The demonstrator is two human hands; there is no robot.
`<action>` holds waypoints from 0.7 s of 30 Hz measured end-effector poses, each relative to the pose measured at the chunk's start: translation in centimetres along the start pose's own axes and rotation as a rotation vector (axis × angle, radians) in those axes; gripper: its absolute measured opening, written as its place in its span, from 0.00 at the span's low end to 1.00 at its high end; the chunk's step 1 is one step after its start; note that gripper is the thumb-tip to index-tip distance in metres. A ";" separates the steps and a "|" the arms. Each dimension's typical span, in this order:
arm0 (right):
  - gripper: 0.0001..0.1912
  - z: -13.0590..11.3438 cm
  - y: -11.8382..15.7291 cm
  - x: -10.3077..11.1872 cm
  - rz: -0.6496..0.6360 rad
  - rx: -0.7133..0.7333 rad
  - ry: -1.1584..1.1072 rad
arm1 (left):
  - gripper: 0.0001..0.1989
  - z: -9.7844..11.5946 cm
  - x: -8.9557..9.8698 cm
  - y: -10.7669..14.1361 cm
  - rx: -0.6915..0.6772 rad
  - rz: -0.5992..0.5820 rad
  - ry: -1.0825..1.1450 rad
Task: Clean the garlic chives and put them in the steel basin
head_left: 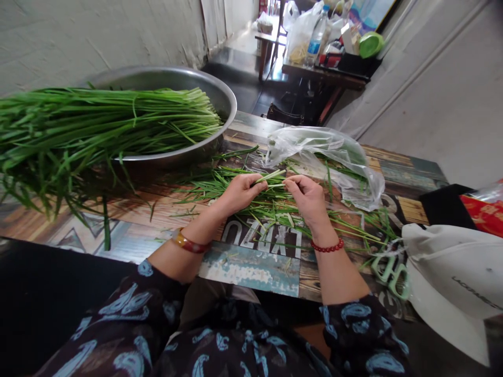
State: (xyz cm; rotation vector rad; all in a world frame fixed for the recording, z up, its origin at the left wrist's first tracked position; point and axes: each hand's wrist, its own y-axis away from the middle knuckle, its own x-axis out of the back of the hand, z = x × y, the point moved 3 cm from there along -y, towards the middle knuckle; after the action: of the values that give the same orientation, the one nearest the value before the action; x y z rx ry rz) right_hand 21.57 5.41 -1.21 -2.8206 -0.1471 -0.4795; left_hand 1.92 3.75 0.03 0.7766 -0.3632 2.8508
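Observation:
My left hand (244, 192) is closed around a few garlic chives (275, 176), their pale stem ends pointing right. Close by on the right, my right hand (305, 196) pinches the tip of one of these pale stems between thumb and fingers. Loose chives and trimmings (220, 183) lie spread on the patterned table under and around both hands. At the left, a large metal basin (173, 152) holds a thick pile of long garlic chives (118, 112), their leafy ends hanging over its rim.
A clear plastic bag (326, 144) lies behind my right hand. Light green scissors (391, 275) and a white cap (451, 267) sit at the right. Farther back, a small table (326, 73) bears a water bottle (316, 39) and bags. Walls flank both sides.

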 end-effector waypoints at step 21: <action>0.12 1.3 -1.1 4.0 -0.055 0.102 0.501 | 0.10 0.8 2.8 1.0 -0.068 0.426 -0.736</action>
State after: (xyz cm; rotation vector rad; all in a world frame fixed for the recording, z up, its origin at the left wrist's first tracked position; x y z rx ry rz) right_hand 25.60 7.09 -0.76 -2.5104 -0.1402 -1.1331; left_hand -0.26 2.87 1.96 1.9244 -0.7885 2.7620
